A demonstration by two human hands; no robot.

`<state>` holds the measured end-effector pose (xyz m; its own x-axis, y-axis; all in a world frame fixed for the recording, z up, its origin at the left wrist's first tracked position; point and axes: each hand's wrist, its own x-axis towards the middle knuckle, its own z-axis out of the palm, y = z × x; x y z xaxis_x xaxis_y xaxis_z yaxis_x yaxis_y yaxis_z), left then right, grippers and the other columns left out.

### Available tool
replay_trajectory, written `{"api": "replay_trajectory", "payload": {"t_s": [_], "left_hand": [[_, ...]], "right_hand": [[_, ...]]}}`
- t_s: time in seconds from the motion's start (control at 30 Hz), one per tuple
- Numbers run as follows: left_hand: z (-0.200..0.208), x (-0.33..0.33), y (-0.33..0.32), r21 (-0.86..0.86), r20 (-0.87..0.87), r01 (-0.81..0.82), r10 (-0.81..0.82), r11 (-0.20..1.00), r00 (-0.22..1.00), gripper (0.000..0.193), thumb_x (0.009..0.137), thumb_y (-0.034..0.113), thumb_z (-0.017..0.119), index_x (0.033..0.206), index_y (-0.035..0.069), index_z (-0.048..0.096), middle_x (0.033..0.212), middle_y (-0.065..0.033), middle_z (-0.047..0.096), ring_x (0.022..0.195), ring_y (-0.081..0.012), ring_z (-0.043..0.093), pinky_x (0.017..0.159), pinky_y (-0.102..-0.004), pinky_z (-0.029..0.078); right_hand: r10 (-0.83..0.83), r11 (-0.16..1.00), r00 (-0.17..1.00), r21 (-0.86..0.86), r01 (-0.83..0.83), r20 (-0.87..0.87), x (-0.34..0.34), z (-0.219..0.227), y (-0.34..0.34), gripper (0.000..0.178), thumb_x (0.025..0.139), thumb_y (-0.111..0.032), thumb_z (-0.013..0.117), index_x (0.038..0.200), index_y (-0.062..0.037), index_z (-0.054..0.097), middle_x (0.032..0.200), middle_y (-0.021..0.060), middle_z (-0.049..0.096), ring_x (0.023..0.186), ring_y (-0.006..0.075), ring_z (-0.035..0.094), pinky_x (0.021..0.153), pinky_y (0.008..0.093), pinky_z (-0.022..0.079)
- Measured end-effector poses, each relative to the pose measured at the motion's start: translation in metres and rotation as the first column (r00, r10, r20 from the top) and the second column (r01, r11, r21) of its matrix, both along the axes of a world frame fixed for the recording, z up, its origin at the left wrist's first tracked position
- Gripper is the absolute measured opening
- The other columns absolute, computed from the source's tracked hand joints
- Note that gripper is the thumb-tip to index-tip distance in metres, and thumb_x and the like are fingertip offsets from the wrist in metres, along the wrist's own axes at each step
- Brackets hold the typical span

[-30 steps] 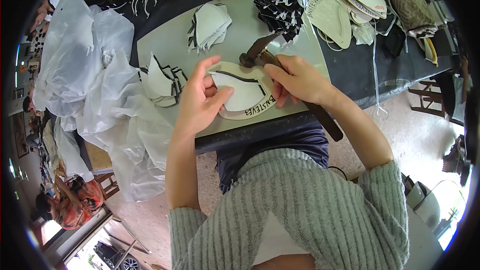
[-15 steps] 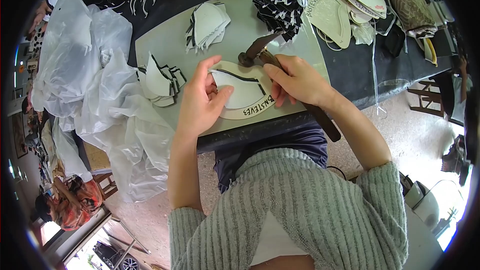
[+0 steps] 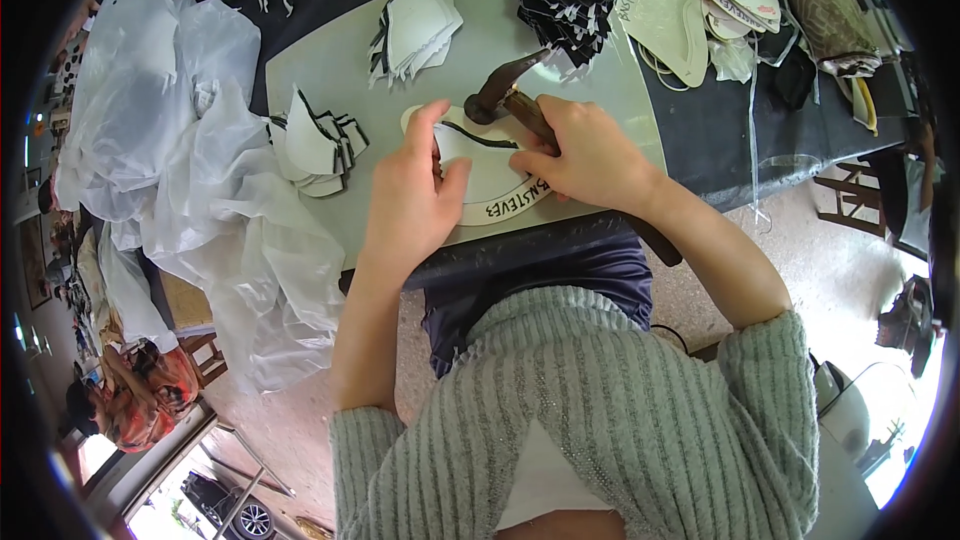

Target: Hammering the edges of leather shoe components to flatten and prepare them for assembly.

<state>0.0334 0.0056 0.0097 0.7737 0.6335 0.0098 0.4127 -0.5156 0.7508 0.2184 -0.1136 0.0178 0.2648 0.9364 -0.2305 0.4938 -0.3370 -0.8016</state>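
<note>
My right hand (image 3: pixel 595 155) grips a hammer (image 3: pixel 497 92) by its wooden handle, with the dark metal head over the far edge of a cream curved template (image 3: pixel 510 202). Its fingers also reach the template's right side. On the template lies a white cut piece (image 3: pixel 480 172) with a black strip along its far edge. My left hand (image 3: pixel 408 185) holds the left side of the piece, thumb on top and index finger raised along the edge; its other fingers are partly hidden.
A pale board (image 3: pixel 345 60) lies under the work. On it are white black-edged pieces in a left stack (image 3: pixel 310 150) and a far stack (image 3: pixel 418 28), and a black-and-white bundle (image 3: pixel 563 5). Cream templates (image 3: pixel 668 25) lie far right; plastic sheeting (image 3: pixel 200 180) hangs at left.
The hammer head has shifted slightly left, and my right hand has come further over the white piece. My left hand stays at the piece's left side. The whole view has shifted a little.
</note>
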Motion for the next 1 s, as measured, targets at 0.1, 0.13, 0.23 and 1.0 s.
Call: {"api": "replay_trajectory", "payload": {"t_s": [0.1,0.13,0.23,1.0], "left_hand": [[0.006,-0.002,0.001,-0.164,0.001,-0.019,0.019,0.986,1.0,0.059,0.081,0.008,0.072,0.135,0.002,0.047,0.067,-0.0059,0.057,0.057,-0.0128,0.057,0.056,-0.0291,0.045],[0.008,-0.003,0.002,-0.223,-0.001,-0.025,0.025,0.975,1.0,0.061,0.081,0.008,0.073,0.136,0.002,0.047,0.068,-0.0053,0.06,0.058,-0.0103,0.057,0.057,-0.0286,0.045],[-0.006,-0.006,0.011,-0.35,0.118,0.004,0.04,0.937,0.992,0.065,0.08,0.008,0.076,0.137,-0.001,0.046,0.074,-0.0046,0.066,0.062,-0.006,0.056,0.057,-0.026,0.044],[0.001,-0.002,0.005,-0.386,0.079,-0.001,0.034,0.922,0.996,0.062,0.08,0.01,0.078,0.132,-0.006,0.047,0.076,-0.0076,0.068,0.066,-0.0077,0.059,0.06,-0.0238,0.047]], "right_hand": [[-0.003,0.999,0.997,-0.035,0.0,-0.083,0.004,-0.002,0.0,0.026,0.087,-0.018,0.063,0.081,0.0052,0.054,0.06,0.0175,0.065,0.052,0.0277,0.068,0.058,0.0387,0.055],[-0.003,1.0,0.996,-0.021,0.001,-0.085,0.004,-0.003,-0.001,0.026,0.087,-0.018,0.062,0.08,0.0056,0.053,0.06,0.0172,0.065,0.052,0.0279,0.068,0.059,0.0392,0.055],[-0.02,0.999,0.996,-0.036,0.016,-0.091,0.004,0.0,0.0,0.026,0.088,-0.017,0.061,0.079,0.006,0.053,0.06,0.0174,0.064,0.052,0.0273,0.068,0.059,0.0389,0.055],[-0.054,0.998,0.987,-0.021,0.051,-0.154,0.003,-0.005,-0.001,0.024,0.092,-0.014,0.062,0.081,0.0047,0.053,0.059,0.0093,0.063,0.048,0.0167,0.065,0.047,0.0305,0.05]]}}
